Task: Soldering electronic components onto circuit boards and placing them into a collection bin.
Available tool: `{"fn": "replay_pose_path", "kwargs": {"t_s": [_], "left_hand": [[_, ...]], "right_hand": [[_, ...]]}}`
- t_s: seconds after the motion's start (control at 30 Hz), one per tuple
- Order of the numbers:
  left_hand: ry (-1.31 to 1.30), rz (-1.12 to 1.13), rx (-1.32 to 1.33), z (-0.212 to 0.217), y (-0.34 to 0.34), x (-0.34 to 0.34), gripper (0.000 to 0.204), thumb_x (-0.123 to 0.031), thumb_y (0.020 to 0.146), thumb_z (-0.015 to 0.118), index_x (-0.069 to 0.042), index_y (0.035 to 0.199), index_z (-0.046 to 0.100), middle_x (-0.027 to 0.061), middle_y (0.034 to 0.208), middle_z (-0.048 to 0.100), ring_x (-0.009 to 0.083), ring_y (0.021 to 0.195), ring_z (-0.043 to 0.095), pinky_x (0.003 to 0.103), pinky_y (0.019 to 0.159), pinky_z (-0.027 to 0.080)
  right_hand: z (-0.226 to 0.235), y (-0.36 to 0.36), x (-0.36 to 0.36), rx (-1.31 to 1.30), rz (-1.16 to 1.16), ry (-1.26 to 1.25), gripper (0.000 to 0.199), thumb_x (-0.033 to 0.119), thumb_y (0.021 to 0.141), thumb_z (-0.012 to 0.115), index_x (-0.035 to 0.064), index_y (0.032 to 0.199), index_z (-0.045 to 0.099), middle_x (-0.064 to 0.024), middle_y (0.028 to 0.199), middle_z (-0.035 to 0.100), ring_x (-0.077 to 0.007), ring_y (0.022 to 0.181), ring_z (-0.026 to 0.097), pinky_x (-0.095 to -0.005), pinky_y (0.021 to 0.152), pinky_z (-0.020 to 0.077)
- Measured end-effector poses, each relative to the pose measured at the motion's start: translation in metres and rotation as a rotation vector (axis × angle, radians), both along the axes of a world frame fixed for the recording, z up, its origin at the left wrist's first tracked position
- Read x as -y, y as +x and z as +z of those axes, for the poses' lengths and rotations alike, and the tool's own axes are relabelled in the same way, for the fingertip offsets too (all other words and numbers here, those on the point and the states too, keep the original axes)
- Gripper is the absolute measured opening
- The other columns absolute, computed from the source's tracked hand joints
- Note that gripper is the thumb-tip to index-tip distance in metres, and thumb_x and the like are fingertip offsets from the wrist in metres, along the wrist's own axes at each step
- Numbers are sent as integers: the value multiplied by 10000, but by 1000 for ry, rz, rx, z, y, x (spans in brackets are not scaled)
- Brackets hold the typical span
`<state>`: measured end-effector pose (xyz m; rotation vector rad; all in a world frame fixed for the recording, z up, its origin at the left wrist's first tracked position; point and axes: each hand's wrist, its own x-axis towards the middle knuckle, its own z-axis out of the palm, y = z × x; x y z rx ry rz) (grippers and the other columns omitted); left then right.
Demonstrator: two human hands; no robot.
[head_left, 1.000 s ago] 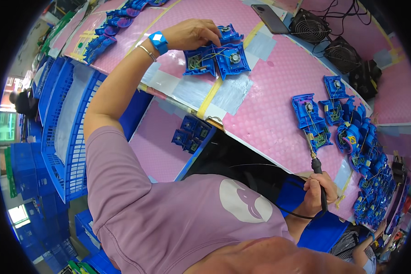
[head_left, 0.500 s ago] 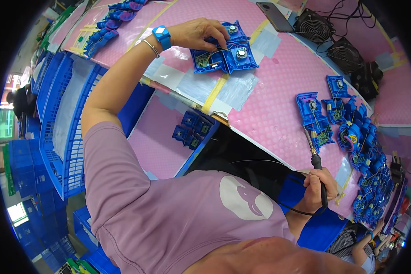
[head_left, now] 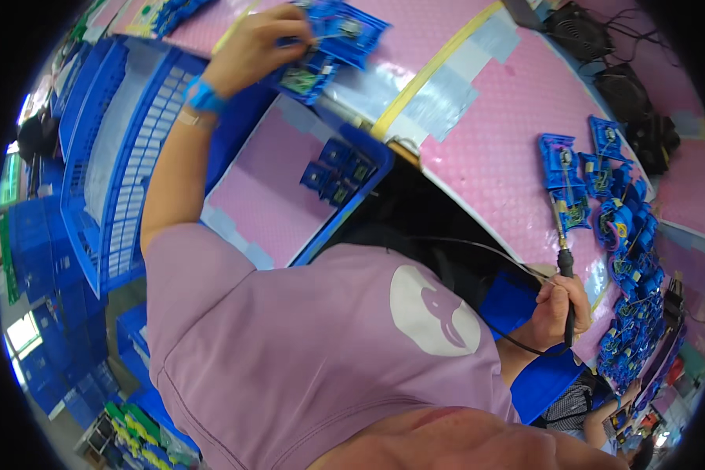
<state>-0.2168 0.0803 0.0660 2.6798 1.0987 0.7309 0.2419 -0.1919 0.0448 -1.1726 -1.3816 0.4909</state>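
My left hand has its fingers pinched at the edge of an opened blue plastic housing. Green circuit boards, thin wires and a round metal part show inside it. This housing is at the table's near left edge, slightly blurred. A soldering iron with a black handle is gripped in my right hand, its metal tip pointing away from me. Thin solder wire runs from the same hand. Just beyond the iron's tip lies another opened blue housing with a board and wires.
A heap of wired blue housings covers the table's right side. Black fans with cables stand at the far right. Several blue pieces sit in a pink-lined bin below the table edge. Blue crates are at left; another person's arm shows lower right.
My left hand and the blue housing have moved left, toward the table's near edge. My right hand still holds the soldering iron in nearly the same place. The whole view has shifted a little.
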Motion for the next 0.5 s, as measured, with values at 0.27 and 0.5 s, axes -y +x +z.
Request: {"fn": "replay_pose_path", "kwargs": {"t_s": [0.27, 0.5], "left_hand": [[1, 741, 178, -115, -121, 173, 154, -27, 757, 777, -86, 898, 765, 70, 946, 705, 202, 859, 697, 292, 766, 549], [-430, 1086, -55, -373, -133, 279, 110, -154, 732, 754, -136, 840, 761, 143, 931, 672, 347, 903, 655, 456, 817, 529]], "right_hand": [[-2, -3, -15, -58, 52, 131, 204, 70, 937, 614, -132, 919, 638, -150, 710, 584, -178, 592, 506, -281, 556, 473], [3, 21, -16, 276, 265, 124, 231, -106, 955, 559, 22, 1136, 624, -148, 919, 614, -188, 693, 595, -328, 584, 540]]}}
